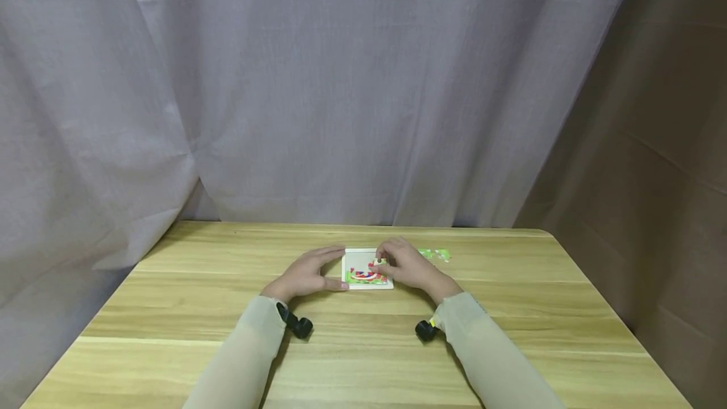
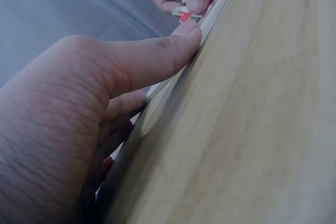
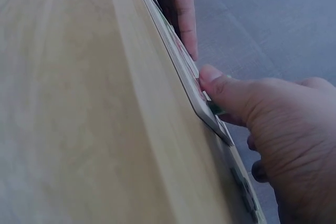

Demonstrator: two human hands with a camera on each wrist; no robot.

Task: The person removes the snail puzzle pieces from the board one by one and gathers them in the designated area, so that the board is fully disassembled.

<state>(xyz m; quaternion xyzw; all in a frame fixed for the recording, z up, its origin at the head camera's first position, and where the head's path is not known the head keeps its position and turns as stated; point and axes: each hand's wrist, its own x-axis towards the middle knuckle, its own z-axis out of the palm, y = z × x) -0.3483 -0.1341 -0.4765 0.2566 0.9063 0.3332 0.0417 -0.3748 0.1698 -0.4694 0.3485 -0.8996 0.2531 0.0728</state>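
Observation:
A small white-rimmed puzzle tray (image 1: 358,259) lies on the table, its near part filled with green, red, white and blue puzzle pieces (image 1: 363,278). Bare backing shows in its far left area. At the tray's left side, my left hand (image 1: 307,274) rests with thumb and fingers spread; the thumb (image 2: 184,38) touches the near rim and the fingers reach the far corner. My right hand (image 1: 407,265), over the tray's right half, pinches a puzzle piece (image 2: 181,12) between thumb and fingers. Its full shape is hidden by the fingertips.
Loose green puzzle pieces (image 1: 443,254) lie on the wooden table (image 1: 363,358) to the right of the tray, partly behind my right hand. A grey curtain (image 1: 318,93) hangs behind the table's far edge. Each wrist carries a small black camera (image 1: 303,327).

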